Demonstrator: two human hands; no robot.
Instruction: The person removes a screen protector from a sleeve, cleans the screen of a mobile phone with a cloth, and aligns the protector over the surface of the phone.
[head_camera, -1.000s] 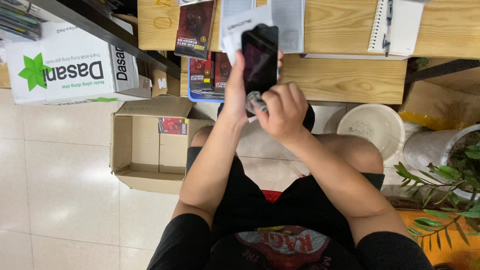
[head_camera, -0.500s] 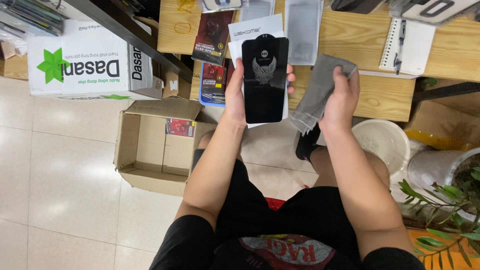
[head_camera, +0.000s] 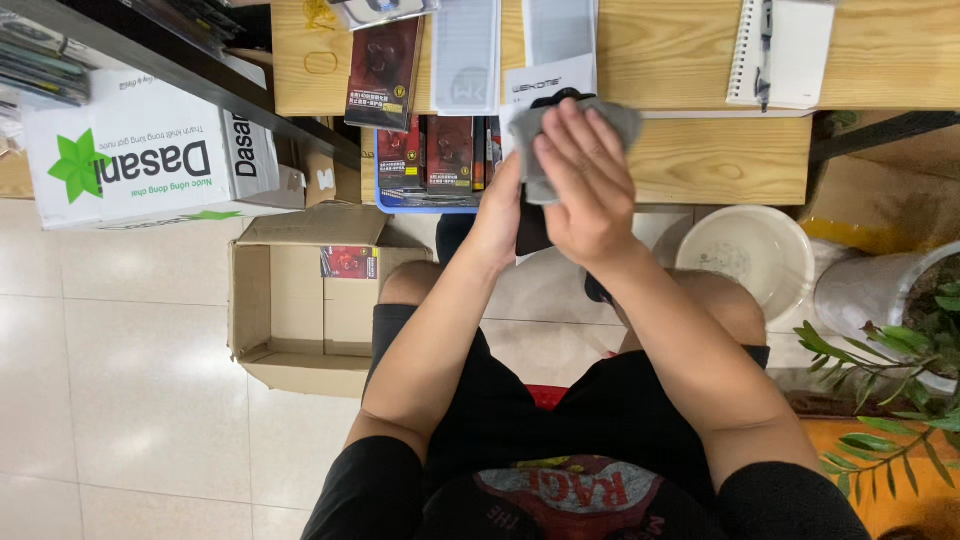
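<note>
**Cloth pressed over a dark phone, above the knees**

Between the knees and the table edge, a dark phone (head_camera: 532, 225) is held up in the left hand (head_camera: 497, 215), mostly hidden; only a dark sliver shows below and at the top of the cloth. Left hand is closed round its left edge, fingers wrapped behind. Right hand (head_camera: 583, 185) lies flat over a grey cloth (head_camera: 530, 135), fingers spread, pressing the cloth onto the phone's face. So right hand is gripping nothing hard, just pinning the cloth against the phone.

Handling, as a judgement: the phone is stiff, flat, light, with a smooth glossy face, likely slippery and breakable if dropped on the tiled floor (head_camera: 130, 350). Best held by the long side edges, as the left hand does, not by the face. The cloth is soft, limp, very light; it bunches under the palm and can be taken anywhere.

Around: wooden table (head_camera: 700, 160) just beyond the hands, carrying a white slim packet (head_camera: 548, 78) touching the cloth's top edge, two grey flat packets (head_camera: 465, 55), a dark red packet (head_camera: 383, 70) and a spiral notebook (head_camera: 785, 50) with a pen. A blue tray of dark red packets (head_camera: 440, 160) sits under the tabletop. Open cardboard box (head_camera: 300, 300) on the floor left of the knee, white printed carton (head_camera: 140, 160) behind it. White bucket (head_camera: 745, 260) and a potted plant (head_camera: 890, 330) to the right.
</note>
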